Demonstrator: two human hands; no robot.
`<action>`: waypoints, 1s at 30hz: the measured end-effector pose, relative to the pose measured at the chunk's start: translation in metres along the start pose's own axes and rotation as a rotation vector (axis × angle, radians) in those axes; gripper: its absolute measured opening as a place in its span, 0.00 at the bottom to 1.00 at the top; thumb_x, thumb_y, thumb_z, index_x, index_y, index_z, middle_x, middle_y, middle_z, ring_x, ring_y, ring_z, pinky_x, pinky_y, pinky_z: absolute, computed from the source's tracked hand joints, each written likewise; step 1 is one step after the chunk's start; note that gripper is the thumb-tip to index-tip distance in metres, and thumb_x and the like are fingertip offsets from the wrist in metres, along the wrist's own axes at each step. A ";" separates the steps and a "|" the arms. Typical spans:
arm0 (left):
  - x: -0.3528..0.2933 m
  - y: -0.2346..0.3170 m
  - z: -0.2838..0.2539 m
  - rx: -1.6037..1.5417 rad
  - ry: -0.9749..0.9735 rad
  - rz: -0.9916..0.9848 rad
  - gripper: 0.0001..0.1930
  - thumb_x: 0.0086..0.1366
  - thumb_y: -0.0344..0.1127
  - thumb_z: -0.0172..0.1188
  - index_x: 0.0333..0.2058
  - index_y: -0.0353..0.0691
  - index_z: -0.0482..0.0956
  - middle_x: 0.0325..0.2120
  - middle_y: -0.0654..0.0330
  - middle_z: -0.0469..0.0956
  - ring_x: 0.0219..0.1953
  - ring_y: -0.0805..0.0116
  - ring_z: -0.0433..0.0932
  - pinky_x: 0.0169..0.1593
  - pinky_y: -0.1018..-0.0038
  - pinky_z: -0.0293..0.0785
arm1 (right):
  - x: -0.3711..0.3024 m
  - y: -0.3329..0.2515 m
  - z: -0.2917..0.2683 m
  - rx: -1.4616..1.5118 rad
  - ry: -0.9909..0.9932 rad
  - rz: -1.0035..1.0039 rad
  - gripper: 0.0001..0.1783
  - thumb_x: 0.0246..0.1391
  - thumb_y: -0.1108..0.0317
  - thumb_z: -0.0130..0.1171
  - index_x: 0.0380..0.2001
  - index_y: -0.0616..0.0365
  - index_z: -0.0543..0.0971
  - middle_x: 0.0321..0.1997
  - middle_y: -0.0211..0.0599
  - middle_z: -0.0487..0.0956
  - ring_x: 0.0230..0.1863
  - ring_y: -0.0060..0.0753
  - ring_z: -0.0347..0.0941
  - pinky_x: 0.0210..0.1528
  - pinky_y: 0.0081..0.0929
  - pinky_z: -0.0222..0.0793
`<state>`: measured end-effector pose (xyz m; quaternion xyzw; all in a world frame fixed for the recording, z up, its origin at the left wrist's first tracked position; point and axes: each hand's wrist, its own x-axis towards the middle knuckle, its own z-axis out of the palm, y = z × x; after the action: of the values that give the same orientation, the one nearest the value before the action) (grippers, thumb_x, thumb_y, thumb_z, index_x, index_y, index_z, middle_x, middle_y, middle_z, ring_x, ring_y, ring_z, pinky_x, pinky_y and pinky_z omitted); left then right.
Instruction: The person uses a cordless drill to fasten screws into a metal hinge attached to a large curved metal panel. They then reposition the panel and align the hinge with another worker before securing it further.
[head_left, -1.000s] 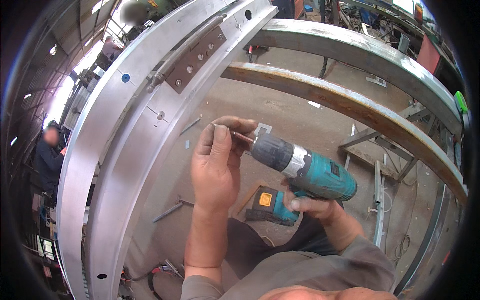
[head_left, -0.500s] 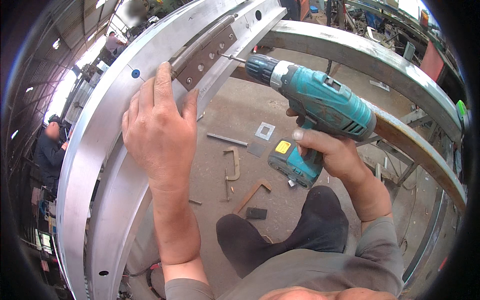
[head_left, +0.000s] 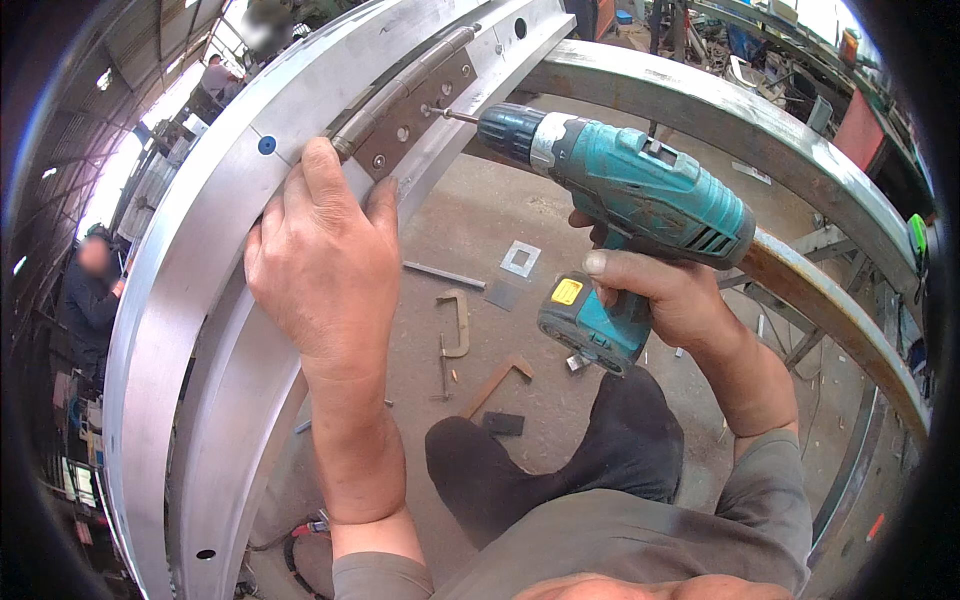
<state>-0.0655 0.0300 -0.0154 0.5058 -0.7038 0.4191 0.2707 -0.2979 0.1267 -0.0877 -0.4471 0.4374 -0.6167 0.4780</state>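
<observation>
In my right hand (head_left: 665, 290) is a teal and black cordless drill (head_left: 650, 190), my fingers closed round its grip. Its bit points left, and the tip meets a middle hole of a brown metal hinge (head_left: 405, 110). Whether a screw sits on the tip is hard to make out. The hinge lies along a curved silvery metal frame (head_left: 215, 210), with screw heads in its two end holes and bare holes between. My left hand (head_left: 325, 260) rests on the frame at the hinge's lower end, fingers stretched out, thumb apart on the near edge.
Below on the floor lie a C-clamp (head_left: 458, 325), a rusty angled bar (head_left: 500, 385), a metal rod (head_left: 445, 274) and a square plate with a cut-out (head_left: 520, 259). Another curved steel frame (head_left: 720, 110) arches to the right. Two people are at the far left.
The drill has shifted slightly left, bringing its tip from just beside the hinge hole onto it. My left hand stays at the hinge's lower end.
</observation>
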 end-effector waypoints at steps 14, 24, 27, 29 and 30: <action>0.003 0.003 -0.001 0.000 0.021 0.000 0.29 0.58 0.46 0.74 0.52 0.41 0.73 0.42 0.59 0.85 0.44 0.59 0.85 0.49 0.61 0.79 | 0.000 -0.014 0.000 0.047 -0.021 0.085 0.23 0.52 0.64 0.72 0.51 0.59 0.82 0.34 0.30 0.80 0.28 0.22 0.74 0.32 0.23 0.70; 0.001 0.005 -0.002 -0.021 0.052 -0.013 0.28 0.57 0.44 0.74 0.52 0.42 0.73 0.40 0.60 0.85 0.45 0.60 0.85 0.51 0.61 0.79 | -0.004 -0.037 0.000 -0.181 -0.028 0.108 0.22 0.53 0.59 0.72 0.49 0.59 0.83 0.27 0.28 0.78 0.27 0.22 0.73 0.32 0.25 0.70; 0.002 0.004 -0.003 -0.023 0.005 -0.027 0.28 0.62 0.48 0.71 0.55 0.42 0.73 0.40 0.54 0.85 0.46 0.55 0.85 0.52 0.58 0.78 | -0.004 -0.039 0.001 -0.216 -0.014 0.092 0.19 0.54 0.59 0.70 0.46 0.59 0.83 0.26 0.28 0.77 0.27 0.22 0.73 0.32 0.26 0.69; 0.002 0.003 -0.004 -0.029 -0.016 -0.030 0.28 0.64 0.49 0.69 0.57 0.41 0.73 0.40 0.51 0.85 0.46 0.52 0.85 0.53 0.56 0.78 | -0.003 -0.039 0.000 -0.256 -0.030 0.082 0.17 0.54 0.60 0.70 0.43 0.58 0.83 0.25 0.28 0.77 0.27 0.22 0.72 0.31 0.25 0.69; 0.002 0.003 -0.004 -0.035 -0.019 -0.027 0.28 0.64 0.49 0.69 0.57 0.42 0.73 0.40 0.51 0.85 0.46 0.52 0.85 0.53 0.56 0.78 | -0.002 -0.040 -0.001 -0.280 -0.025 0.089 0.15 0.54 0.61 0.70 0.41 0.58 0.83 0.24 0.27 0.77 0.27 0.22 0.72 0.31 0.25 0.68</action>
<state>-0.0694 0.0332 -0.0126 0.5144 -0.7066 0.3983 0.2784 -0.3061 0.1356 -0.0499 -0.4971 0.5324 -0.5222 0.4435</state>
